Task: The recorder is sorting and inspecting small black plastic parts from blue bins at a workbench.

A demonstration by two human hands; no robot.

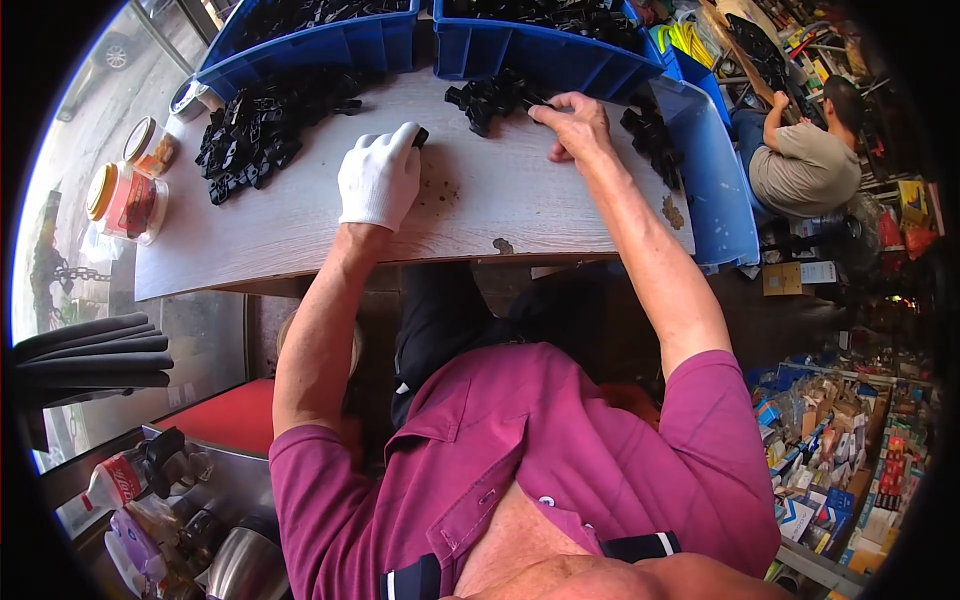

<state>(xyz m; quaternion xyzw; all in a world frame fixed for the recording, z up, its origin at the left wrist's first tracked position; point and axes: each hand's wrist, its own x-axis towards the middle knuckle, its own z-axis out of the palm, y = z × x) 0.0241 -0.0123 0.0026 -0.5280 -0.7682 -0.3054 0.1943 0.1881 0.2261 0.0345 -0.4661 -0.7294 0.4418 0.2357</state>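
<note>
My left hand (380, 178), in a white knit glove, is closed over the middle of the table. The end of a small black part (421, 137) sticks out between its thumb and fingers. To the right, my bare right hand (582, 132) pinches a black part (537, 101) at the edge of a small heap of black parts (487, 103). These look like plastic pieces; their exact kind is too small to tell. A larger heap of the same parts (250, 140) spreads on the left side of the table (480, 215).
Two blue bins (310, 52) (545, 62) full of black parts line the far edge. More parts (652, 138) lie at right, beside a pale blue tub (720, 190). Lidded jars (130, 200) stand at left. Another person (805, 165) sits at the far right.
</note>
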